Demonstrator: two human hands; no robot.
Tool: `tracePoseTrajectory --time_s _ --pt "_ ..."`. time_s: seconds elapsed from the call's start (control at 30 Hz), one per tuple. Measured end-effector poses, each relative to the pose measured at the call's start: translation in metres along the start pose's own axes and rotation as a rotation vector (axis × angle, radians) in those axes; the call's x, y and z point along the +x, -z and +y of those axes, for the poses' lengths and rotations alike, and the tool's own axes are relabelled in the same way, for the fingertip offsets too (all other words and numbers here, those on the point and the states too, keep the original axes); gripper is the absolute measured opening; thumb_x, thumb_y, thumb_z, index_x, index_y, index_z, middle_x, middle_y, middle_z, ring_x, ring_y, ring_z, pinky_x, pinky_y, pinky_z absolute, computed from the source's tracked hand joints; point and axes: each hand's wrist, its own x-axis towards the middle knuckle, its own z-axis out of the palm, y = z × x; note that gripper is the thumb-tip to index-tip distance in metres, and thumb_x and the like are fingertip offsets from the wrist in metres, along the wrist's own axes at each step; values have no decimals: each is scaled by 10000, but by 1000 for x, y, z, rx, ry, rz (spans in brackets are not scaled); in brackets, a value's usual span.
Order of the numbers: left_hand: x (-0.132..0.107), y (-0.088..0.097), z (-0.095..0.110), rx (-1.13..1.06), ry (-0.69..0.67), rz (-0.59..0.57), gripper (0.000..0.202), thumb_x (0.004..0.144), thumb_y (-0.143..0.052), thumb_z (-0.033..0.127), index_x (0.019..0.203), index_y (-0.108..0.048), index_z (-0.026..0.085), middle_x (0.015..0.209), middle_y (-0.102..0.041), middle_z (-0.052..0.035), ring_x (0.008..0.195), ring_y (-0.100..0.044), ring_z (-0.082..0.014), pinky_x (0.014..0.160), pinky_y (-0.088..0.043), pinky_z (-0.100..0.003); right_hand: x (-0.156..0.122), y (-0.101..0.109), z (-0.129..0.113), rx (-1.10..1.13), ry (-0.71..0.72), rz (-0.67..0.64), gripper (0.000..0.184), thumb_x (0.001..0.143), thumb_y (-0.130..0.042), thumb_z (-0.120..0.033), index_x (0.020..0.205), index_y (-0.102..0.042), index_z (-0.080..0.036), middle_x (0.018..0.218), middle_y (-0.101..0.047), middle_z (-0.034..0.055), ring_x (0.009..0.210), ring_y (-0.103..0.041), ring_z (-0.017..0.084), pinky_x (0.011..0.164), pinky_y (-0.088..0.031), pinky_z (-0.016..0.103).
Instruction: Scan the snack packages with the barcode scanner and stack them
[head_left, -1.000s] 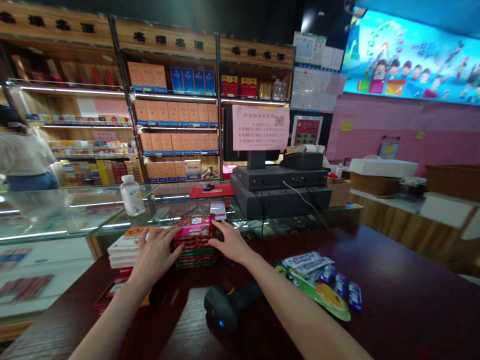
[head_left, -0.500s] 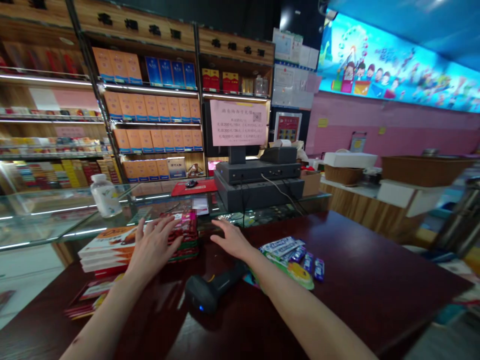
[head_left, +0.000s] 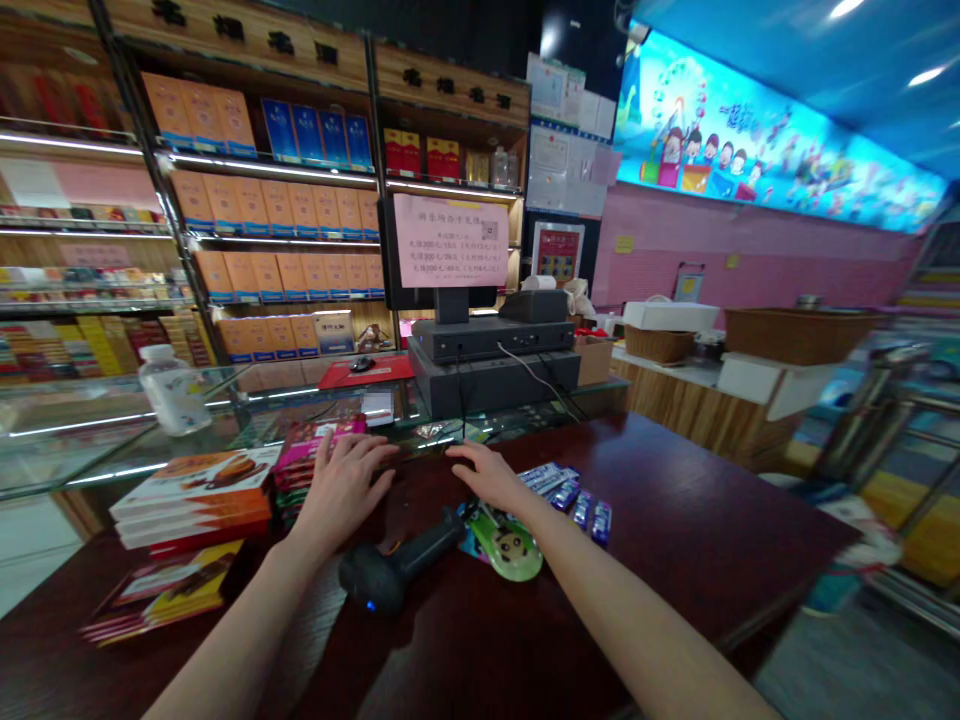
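Note:
My left hand (head_left: 346,492), fingers apart, is over the dark wooden counter beside a stack of red and pink snack packets (head_left: 298,462), partly covering it from view. My right hand (head_left: 489,474) is open with nothing in it, close to blue-and-white wrapped bars (head_left: 549,480). Several small purple packets (head_left: 583,507) lie beside those bars. Between my forearms lies a black barcode scanner (head_left: 397,565) with a blue light. A green package with a cartoon face (head_left: 511,548) rests by my right forearm. White-and-orange boxes (head_left: 202,490) are stacked at the left, with flat red-and-yellow packets (head_left: 169,588) nearer me.
Beyond the wooden counter (head_left: 675,520) runs a glass display case (head_left: 247,400). On it stand a black cash register (head_left: 491,365), a white bottle (head_left: 174,392) and a mouse on a red mat (head_left: 375,370). Shelves of boxed goods (head_left: 277,205) line the back.
The view has swung right, so the counter things sit further left. My left hand has moved right, off the snack stack's top. The green package shows more fully now.

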Motion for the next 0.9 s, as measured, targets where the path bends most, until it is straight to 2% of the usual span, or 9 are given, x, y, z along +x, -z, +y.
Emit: tracePoseTrajectory --time_s 0.1,0.3,0.47,0.67,0.9 --pt "5 -3 13 -1 -33 -36 272 919 -551 346 1142 -699 291 1227 -714 -17 1201 -562 -273 1214 -105 -616 -6 6 10 -14 -13 -4 357 913 -577 -213 1256 -678 -224 1364 -651 66 1394 -479 229 1172 -344 400" --pt "9 -13 38 -55 -49 -121 246 917 -565 309 1121 -700 281 1205 -725 -9 1179 -578 -253 1221 -87 -607 -15 14 28 -51 -50 -2 343 915 -578 -210 1239 -686 -240 1351 -661 55 1406 -464 243 1166 -347 430" --pt "3 -22 56 -121 -81 -258 274 887 -612 390 1132 -693 298 1191 -725 6 1202 -571 -251 1228 -47 -595 -21 17 44 -99 -81 -12 342 919 -571 -212 1238 -692 -233 1351 -661 65 1398 -474 248 1166 -343 427" --pt "1 -30 68 -147 -114 -355 391 851 -637 451 1209 -661 296 1211 -707 -24 1230 -549 -261 1224 -64 -580 -26 19 57 -158 -82 -16 351 920 -555 -211 1242 -695 -231 1329 -678 55 1383 -494 231 1161 -350 381" --pt "1 -32 75 -147 -106 -448 564 806 -665 540 1296 -614 266 1251 -693 -60 1264 -535 -293 1223 -66 -587 -29 19 66 -195 -93 -35 342 912 -570 -234 1226 -703 -212 1308 -689 76 1343 -536 244 1144 -359 388"
